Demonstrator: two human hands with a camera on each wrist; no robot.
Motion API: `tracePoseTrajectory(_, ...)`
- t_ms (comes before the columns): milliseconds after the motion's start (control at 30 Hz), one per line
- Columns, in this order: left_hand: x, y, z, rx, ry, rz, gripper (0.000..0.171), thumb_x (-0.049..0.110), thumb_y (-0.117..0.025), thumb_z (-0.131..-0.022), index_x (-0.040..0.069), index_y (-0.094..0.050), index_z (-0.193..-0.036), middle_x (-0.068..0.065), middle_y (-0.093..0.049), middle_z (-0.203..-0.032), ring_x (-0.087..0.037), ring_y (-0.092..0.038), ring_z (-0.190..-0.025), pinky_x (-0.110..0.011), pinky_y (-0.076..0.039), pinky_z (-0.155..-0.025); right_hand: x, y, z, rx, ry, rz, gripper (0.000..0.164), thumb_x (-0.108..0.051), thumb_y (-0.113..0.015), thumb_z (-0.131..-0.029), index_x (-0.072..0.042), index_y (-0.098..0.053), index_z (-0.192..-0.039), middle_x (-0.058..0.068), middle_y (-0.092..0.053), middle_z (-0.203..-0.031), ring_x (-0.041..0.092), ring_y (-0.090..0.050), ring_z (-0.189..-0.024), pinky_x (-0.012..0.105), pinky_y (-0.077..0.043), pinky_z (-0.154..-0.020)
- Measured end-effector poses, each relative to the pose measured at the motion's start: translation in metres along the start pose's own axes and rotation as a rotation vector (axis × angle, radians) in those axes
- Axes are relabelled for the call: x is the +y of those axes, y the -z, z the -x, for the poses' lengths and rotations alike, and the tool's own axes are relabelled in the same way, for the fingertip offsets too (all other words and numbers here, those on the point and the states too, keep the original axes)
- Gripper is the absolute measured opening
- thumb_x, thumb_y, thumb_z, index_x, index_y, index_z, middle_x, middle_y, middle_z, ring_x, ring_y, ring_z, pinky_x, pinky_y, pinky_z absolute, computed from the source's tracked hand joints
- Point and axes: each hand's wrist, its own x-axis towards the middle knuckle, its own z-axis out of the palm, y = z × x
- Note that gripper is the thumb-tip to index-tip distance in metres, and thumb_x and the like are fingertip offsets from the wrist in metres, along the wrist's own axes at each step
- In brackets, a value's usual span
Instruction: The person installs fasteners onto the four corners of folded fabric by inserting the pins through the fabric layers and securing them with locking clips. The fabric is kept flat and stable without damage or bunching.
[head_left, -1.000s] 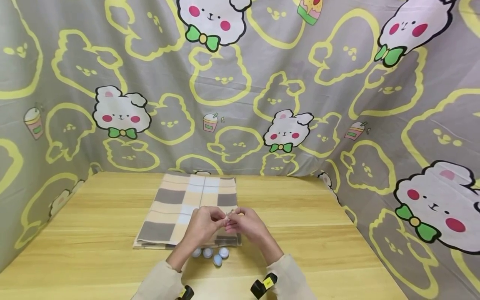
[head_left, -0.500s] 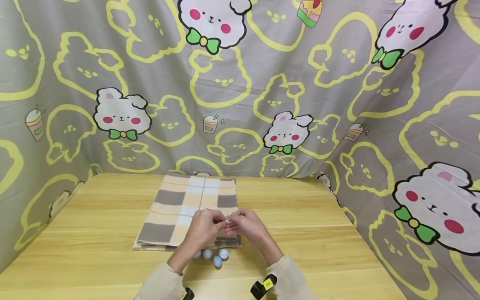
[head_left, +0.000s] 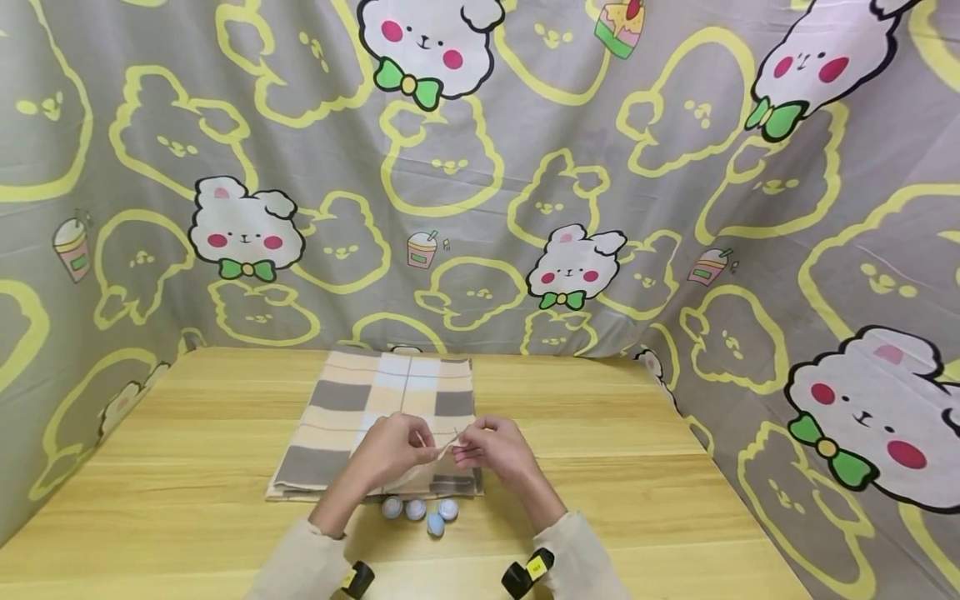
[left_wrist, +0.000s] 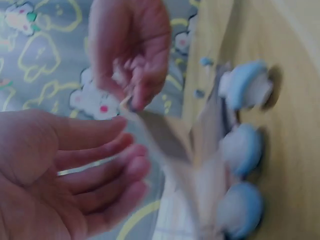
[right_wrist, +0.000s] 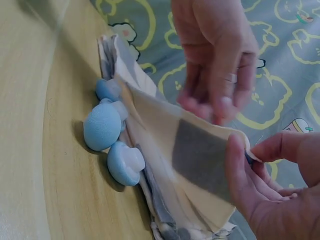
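In the head view a plaid cloth (head_left: 345, 417) in cream, grey and white lies folded on the table. My right hand (head_left: 498, 450) pinches its lifted near corner between thumb and fingers. A small dark bit (right_wrist: 248, 158) shows at that pinch in the right wrist view; I cannot tell what it is. My left hand (left_wrist: 75, 170) is beside the raised edge with its fingers loosely extended and nothing between them. Below the cloth's near edge sit several mushroom-shaped pieces (right_wrist: 102, 127) with light blue caps and white bases.
The hands are over the wooden table (head_left: 600, 467), whose surface continues on both sides of the cloth. A grey curtain (head_left: 465, 183) with yellow outlines and white rabbits surrounds the back and sides. Two small blue spots (left_wrist: 206, 61) show farther along the table.
My left hand has drawn back to the left, from against the right hand's fingertips to a small distance away. The right hand keeps its pinch on the cloth in nearly the same place.
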Motion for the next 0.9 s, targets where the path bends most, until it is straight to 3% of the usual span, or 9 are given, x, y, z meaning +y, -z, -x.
tracePoseTrajectory(167, -0.010, 0.019, 0.006, -0.166, 0.045, -0.077, 0.018, 0.010, -0.080, -0.082, 0.013, -0.065, -0.070, 0.002, -0.062, -0.059, -0.011, -0.054, -0.055, -0.028, -0.042, -0.055, 0.000, 0.000, 0.000, -0.003, 0.000, -0.002, 0.009, 0.001, -0.055, -0.090, 0.007, -0.057, -0.095, 0.012, -0.072, -0.077, 0.015, -0.071, -0.067, 0.030, -0.061, -0.067)
tracePoseTrajectory(300, -0.014, 0.026, 0.012, -0.276, 0.068, -0.110, 0.019, 0.007, -0.079, -0.081, 0.012, -0.064, -0.070, -0.003, -0.063, -0.057, -0.012, -0.053, -0.053, -0.027, -0.040, -0.055, 0.000, 0.001, 0.000, -0.002, 0.002, -0.001, 0.009, 0.000, -0.056, -0.090, 0.006, -0.057, -0.096, 0.011, -0.072, -0.078, 0.014, -0.070, -0.067, 0.029, -0.060, -0.067)
tracePoseTrajectory(533, -0.015, 0.023, 0.019, -0.439, 0.238, -0.090, 0.019, 0.000, -0.078, -0.080, 0.009, -0.063, -0.073, -0.008, -0.066, -0.066, -0.020, -0.064, -0.060, -0.033, -0.054, -0.056, 0.002, 0.001, 0.001, -0.015, 0.005, 0.019, 0.011, -0.001, -0.056, -0.092, 0.007, -0.058, -0.099, 0.011, -0.071, -0.081, 0.014, -0.070, -0.070, 0.029, -0.061, -0.070)
tracePoseTrajectory(900, -0.014, 0.011, 0.018, -0.390, 0.252, -0.179, 0.027, 0.004, -0.085, -0.076, 0.008, -0.060, -0.068, -0.010, -0.065, -0.062, -0.023, -0.066, -0.052, -0.033, -0.056, -0.051, 0.002, 0.001, 0.001, -0.037, 0.012, 0.033, 0.013, -0.002, -0.057, -0.092, 0.008, -0.058, -0.101, 0.013, -0.071, -0.082, 0.015, -0.070, -0.071, 0.029, -0.060, -0.069)
